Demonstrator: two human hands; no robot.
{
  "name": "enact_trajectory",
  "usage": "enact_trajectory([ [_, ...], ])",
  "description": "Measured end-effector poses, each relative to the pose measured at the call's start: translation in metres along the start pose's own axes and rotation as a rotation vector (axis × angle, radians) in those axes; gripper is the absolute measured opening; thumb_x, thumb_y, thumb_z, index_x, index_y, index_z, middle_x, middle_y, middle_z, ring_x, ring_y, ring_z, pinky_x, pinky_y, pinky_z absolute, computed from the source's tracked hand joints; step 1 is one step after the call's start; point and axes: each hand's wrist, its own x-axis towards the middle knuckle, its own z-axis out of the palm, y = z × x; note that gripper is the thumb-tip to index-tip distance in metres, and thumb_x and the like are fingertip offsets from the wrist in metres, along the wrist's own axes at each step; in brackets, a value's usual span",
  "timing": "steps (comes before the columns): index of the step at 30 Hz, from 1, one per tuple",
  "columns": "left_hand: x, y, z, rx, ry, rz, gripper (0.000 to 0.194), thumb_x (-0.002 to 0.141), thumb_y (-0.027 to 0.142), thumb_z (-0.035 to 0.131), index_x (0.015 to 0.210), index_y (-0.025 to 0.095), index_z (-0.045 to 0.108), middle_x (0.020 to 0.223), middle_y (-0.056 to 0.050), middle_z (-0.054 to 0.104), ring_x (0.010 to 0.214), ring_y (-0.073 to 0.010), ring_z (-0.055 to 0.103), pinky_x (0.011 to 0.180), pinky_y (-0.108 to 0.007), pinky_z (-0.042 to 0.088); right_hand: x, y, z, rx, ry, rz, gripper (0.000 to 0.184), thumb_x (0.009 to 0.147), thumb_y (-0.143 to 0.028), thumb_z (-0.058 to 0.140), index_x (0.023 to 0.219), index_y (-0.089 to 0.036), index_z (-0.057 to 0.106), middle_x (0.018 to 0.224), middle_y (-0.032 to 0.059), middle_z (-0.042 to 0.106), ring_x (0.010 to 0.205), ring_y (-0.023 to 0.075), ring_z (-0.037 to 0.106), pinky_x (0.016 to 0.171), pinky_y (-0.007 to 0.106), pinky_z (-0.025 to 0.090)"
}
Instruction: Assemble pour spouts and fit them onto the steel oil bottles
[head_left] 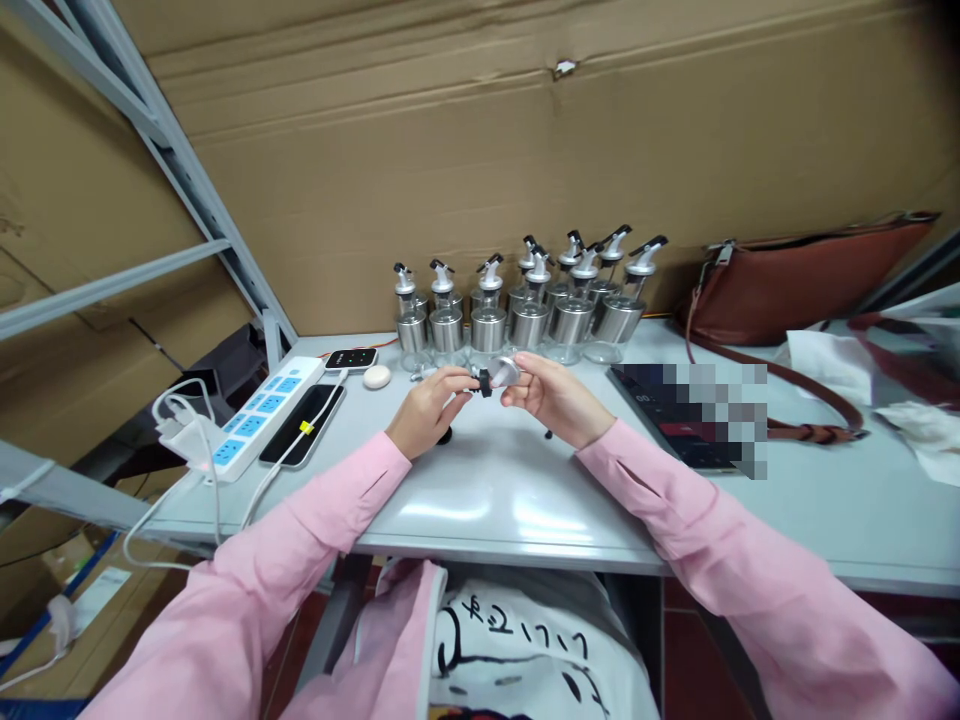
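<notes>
Above the table's middle, my left hand (pixel 433 405) pinches a small black ribbed piece (pixel 485 382) between thumb and fingertips. My right hand (pixel 556 394) grips a round silver bottle cap (pixel 506 372), turned toward the black piece; the two parts meet or nearly meet, and I cannot tell if they are joined. A small black part (pixel 445 436) lies on the table beside my left hand, partly hidden by it. Another tiny black bit (pixel 548 435) is near my right hand. Just beyond both hands stand several glass-and-steel oil bottles (pixel 488 328) with silver and black pour spouts.
On the left lie a white power strip (pixel 259 415), a phone (pixel 304 425) with a white cable, a small black device (pixel 352 359) and a white round case (pixel 376 377). To the right are a tablet or phone (pixel 660 410) and a brown bag (pixel 810 285). Cardboard (pixel 450 150) stands behind.
</notes>
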Motion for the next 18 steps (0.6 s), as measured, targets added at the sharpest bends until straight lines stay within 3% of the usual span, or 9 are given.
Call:
enact_trajectory([
  [7, -0.001, -0.006, 0.001, 0.027, 0.007, 0.008, 0.012, 0.093, 0.030, 0.047, 0.092, 0.020, 0.052, 0.095, -0.007, 0.068, 0.089, -0.0179, 0.063, 0.077, -0.035, 0.047, -0.004, -0.009, 0.002, -0.072, -0.031, 0.007, 0.024, 0.069, -0.037, 0.070, 0.074, -0.015, 0.063, 0.075, 0.0064, 0.072, 0.052, 0.0129, 0.060, 0.058, 0.029, 0.049],
  [18, -0.006, 0.003, 0.009, -0.006, -0.017, -0.018, 0.023, 0.095, 0.040, 0.039, 0.090, 0.020, 0.048, 0.089, -0.007, 0.066, 0.084, -0.0174, 0.064, 0.071, -0.031, 0.050, -0.003, -0.010, 0.002, -0.183, 0.022, -0.042, 0.028, 0.072, -0.043, 0.066, 0.071, -0.015, 0.061, 0.068, 0.0049, 0.067, 0.048, 0.0110, 0.055, 0.053, 0.028, 0.044],
])
